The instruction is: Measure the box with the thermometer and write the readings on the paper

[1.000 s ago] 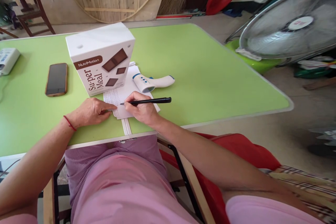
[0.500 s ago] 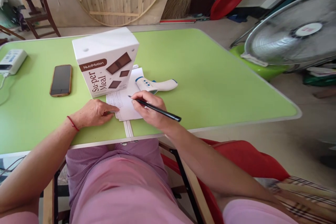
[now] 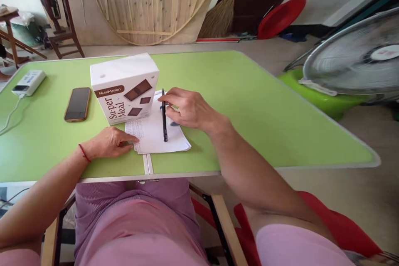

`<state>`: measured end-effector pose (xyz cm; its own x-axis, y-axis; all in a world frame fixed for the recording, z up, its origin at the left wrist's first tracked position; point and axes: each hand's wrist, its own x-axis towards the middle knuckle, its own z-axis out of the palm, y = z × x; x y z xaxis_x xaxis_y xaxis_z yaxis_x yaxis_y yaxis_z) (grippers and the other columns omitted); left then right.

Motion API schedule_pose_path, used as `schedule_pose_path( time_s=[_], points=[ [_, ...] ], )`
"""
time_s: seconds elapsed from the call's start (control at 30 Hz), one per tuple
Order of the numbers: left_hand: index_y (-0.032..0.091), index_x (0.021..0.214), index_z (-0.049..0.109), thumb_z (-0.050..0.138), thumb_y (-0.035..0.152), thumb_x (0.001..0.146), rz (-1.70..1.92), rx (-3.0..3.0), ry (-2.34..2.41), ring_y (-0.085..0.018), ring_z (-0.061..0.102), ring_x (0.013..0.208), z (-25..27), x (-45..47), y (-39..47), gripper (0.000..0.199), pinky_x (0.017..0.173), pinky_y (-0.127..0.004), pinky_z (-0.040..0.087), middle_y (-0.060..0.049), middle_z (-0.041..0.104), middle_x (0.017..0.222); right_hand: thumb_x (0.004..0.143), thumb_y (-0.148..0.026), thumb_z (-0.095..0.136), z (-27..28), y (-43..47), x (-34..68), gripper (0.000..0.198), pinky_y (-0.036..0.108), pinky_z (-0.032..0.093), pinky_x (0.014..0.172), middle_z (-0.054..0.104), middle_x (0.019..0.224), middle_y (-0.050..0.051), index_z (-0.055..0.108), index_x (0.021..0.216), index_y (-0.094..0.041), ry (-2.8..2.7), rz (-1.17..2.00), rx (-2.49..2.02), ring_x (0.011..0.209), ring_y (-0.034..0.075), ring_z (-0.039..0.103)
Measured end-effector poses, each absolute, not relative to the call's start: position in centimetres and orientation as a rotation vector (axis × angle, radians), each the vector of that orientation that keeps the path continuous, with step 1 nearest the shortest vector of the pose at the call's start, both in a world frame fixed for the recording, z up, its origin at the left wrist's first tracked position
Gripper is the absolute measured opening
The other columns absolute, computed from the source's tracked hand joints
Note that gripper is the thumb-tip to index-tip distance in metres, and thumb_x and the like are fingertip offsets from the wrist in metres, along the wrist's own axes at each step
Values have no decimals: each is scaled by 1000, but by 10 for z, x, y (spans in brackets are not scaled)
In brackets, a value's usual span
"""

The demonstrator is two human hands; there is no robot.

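Note:
My right hand pinches a black pen near its upper end, above a small stack of white paper. The pen points up and down in view. Handwriting fills the sheet's left side. My left hand rests on the green table with its index finger stretched onto the paper's left edge, holding nothing. A white "Super Meal" box stands upright at the paper's far left part. A white and blue infrared thermometer is mostly hidden by my right hand.
A phone lies left of the box on the green table. A white device with a cable is at the far left. Beyond the right edge stands a large fan by a green stool.
My right hand has moved away from me and lifted off its writing hold; the pen has turned upright in view. The left hand stays on the paper's edge. The view has tilted slightly.

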<state>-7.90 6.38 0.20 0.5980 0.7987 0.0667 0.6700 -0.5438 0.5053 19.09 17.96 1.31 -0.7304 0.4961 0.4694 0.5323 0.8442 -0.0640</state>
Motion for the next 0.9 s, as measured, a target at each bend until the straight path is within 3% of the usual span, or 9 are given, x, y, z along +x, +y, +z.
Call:
schedule_pose_path(
  time_s=[0.13, 0.33, 0.5, 0.63, 0.9],
  points=[
    [11, 115, 78, 59, 17, 87, 394, 2351, 1176, -6, 49, 47, 5, -80, 61, 34, 50, -17, 36, -6, 75, 73, 88, -28, 61, -3, 176, 188, 30, 39, 58, 78, 74, 100, 13, 76, 108, -13, -2441, 37, -788, 88, 25, 68],
    [10, 115, 78, 59, 21, 89, 389, 2319, 1190, -5, 47, 47, 8, -81, 58, 34, 48, -17, 33, -7, 73, 69, 82, -27, 65, -24, 180, 182, 38, 54, 53, 95, 73, 109, 15, 74, 117, -15, -2335, 183, -932, 103, 33, 64],
    [8, 114, 78, 60, 23, 88, 414, 2266, 1188, -4, 40, 44, 10, -82, 60, 35, 46, -16, 31, -3, 66, 58, 81, -29, 66, -27, 183, 177, 46, 56, 49, 101, 71, 116, 16, 71, 125, -13, -2343, 241, -959, 109, 34, 63],
    [8, 113, 78, 61, 25, 88, 402, 2252, 1203, -4, 41, 46, 12, -83, 60, 35, 46, -16, 31, -4, 66, 61, 84, -30, 65, -24, 180, 175, 47, 57, 46, 102, 70, 117, 16, 70, 128, -14, -2368, 286, -961, 110, 34, 62],
    [6, 112, 78, 60, 26, 89, 415, 2251, 1215, -5, 40, 46, 13, -81, 59, 36, 47, -16, 31, -5, 66, 61, 83, -30, 66, -27, 183, 171, 41, 55, 44, 105, 70, 115, 13, 73, 122, -17, -2365, 362, -995, 110, 32, 60]
  ],
)
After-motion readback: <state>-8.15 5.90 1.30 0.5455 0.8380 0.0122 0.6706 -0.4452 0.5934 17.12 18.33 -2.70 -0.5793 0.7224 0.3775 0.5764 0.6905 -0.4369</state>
